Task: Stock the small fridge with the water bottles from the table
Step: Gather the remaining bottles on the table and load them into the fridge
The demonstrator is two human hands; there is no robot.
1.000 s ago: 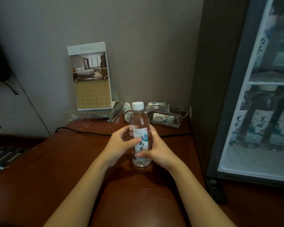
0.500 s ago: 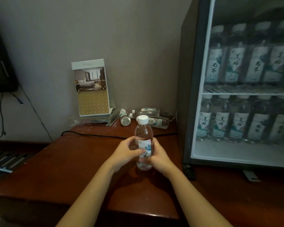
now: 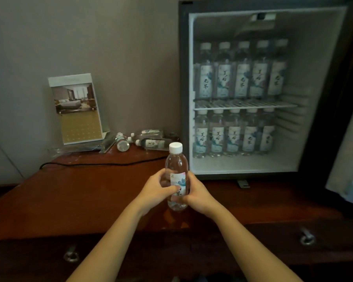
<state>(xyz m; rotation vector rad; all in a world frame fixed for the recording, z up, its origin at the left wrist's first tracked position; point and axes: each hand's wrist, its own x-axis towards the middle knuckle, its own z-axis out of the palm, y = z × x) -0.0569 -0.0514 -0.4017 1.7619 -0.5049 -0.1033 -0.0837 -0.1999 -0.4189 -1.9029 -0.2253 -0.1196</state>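
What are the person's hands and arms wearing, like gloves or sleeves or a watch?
Nothing. The left hand and the right hand are bare: no gloves, and no ring or watch that shows. The left forearm and the right forearm are bare too, with no sleeve in view down to the picture's edge.

Background stuff, fwiw: photo card [image 3: 77,108] showing hotel room, upright in clear stand [image 3: 80,148], well up-left of fingers [image 3: 170,189], backed against grey wall [image 3: 120,58]. Black cable [image 3: 102,164] snakes past fingers, trailing off left. Ring pull [image 3: 71,255] on drawer front down-left of fingers, second ring pull [image 3: 306,238] down-right. Small grey tab [image 3: 243,183] off to right of fingers.
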